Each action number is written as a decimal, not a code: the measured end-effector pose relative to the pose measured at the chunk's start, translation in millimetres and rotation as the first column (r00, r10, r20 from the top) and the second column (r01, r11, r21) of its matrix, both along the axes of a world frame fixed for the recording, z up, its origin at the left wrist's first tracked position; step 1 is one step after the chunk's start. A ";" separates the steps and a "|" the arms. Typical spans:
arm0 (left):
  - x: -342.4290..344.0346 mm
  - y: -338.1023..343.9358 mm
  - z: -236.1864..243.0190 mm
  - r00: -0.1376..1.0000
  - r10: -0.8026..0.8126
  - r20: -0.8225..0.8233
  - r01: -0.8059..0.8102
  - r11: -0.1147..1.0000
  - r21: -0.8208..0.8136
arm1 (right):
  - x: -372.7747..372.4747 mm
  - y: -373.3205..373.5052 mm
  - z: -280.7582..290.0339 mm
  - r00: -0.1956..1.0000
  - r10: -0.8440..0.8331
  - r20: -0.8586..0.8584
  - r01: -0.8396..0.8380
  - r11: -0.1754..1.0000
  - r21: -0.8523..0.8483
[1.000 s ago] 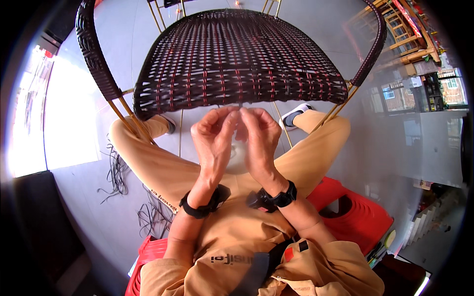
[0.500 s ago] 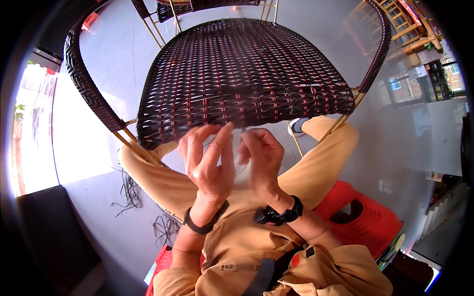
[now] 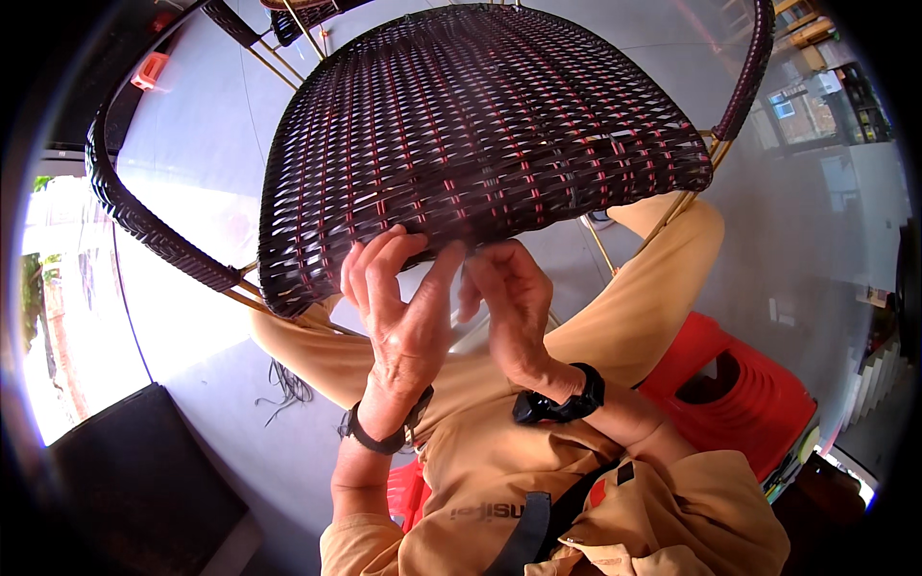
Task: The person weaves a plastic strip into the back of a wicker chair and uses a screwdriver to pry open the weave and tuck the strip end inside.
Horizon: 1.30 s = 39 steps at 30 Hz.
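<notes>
Rattan-like plastic strands, dark brown with thin red lines, cover the whole chair seat (image 3: 480,125), which fills the upper centre of the frame. Only the head view is available.

Head view, weave: the seat surface reads as closed from the back edge to the front edge, with no open gaps seen. A woven armrest band (image 3: 144,226) curves down the left of the frame, and pale metal frame rods (image 3: 288,312) show bare beneath the front left corner.

Head view, hands: the left hand (image 3: 403,317) is at the seat's front edge, centre frame, its fingers (image 3: 370,264) lying close together and curled up onto the rim, thumb raised. The right hand (image 3: 514,307) sits just beside it, fingers bent inward; whether they pinch a strand I cannot tell. Both wrists carry black bands.

Judgement: weaving of the seat looks largely done; what is left appears to be finishing at the front rim, where both hands work.

Lower right of the frame: a red plastic stool (image 3: 740,394). Loose dark strands (image 3: 283,384) lie on the floor, left of centre.
</notes>
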<state>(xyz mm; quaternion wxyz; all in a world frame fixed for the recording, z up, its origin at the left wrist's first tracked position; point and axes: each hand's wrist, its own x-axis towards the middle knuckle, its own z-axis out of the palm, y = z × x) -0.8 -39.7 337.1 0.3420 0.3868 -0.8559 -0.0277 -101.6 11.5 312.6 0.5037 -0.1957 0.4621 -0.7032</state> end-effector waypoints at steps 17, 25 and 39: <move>-8.5 -2.2 6.7 1.000 0.008 0.004 -0.009 0.982 0.191 | 3.9 -3.9 -2.4 0.998 -0.061 0.018 0.061 0.997 -0.043; -6.1 -4.0 0.5 0.999 -0.004 -0.050 0.011 0.991 0.130 | -7.9 -5.3 5.1 0.987 0.029 0.155 -0.037 0.998 0.052; -10.0 -4.7 0.0 0.996 0.004 -0.085 0.006 0.994 0.112 | -7.9 -4.3 -1.0 0.981 0.007 0.192 -0.015 0.999 0.040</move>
